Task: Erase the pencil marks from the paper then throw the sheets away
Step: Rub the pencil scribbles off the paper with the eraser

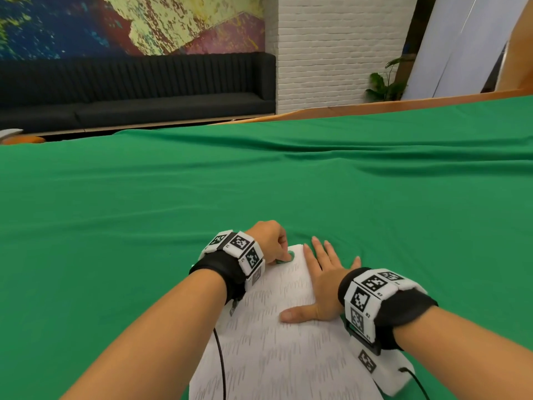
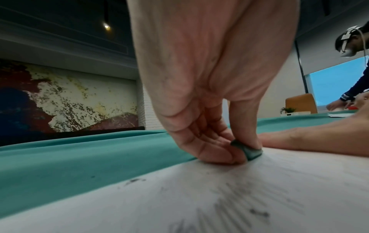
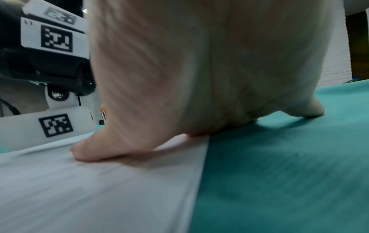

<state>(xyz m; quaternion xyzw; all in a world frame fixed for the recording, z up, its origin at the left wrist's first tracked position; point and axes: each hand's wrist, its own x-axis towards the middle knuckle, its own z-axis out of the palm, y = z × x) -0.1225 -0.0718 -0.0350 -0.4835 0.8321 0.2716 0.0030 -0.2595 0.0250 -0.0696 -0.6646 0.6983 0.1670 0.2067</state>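
White sheet of paper covered in short grey pencil strokes (image 1: 277, 342) lies on the green cloth-covered surface (image 1: 288, 192), lower centre of the head view, running off the bottom edge. My left hand (image 1: 269, 241) sits at the sheet's far left corner, fingers curled; its grip is a tight pinch on a small dark green eraser (image 1: 284, 259). The left wrist view shows it plainly: the green eraser (image 2: 248, 151) is squeezed between thumb and curled fingers (image 2: 211, 148) and pressed down onto the paper (image 2: 219, 197), just inside the paper's edge where it meets the cloth (image 2: 69, 165). Dark pencil smudges and crumbs show on the sheet in the lower half of that frame. My right hand (image 1: 324, 281) lies flat, fingers straight and spread, grip wide and holding nothing, only pressing the sheet down. It straddles the paper's right edge: thumb stretched left onto the paper, outer fingers on the cloth. The right wrist view confirms: thumb (image 3: 95, 151) flat on the white paper (image 3: 99, 189), palm across the edge, a far finger on the green cloth (image 3: 289, 173) in the right half of the frame. Both wrists carry black straps with white marker-tagged blocks. Dark sofa (image 1: 138, 90) against the wall in the upper left, white brick column upper centre. In the left wrist view another person in a headset (image 2: 355, 63) leans over the surface at the far right edge.
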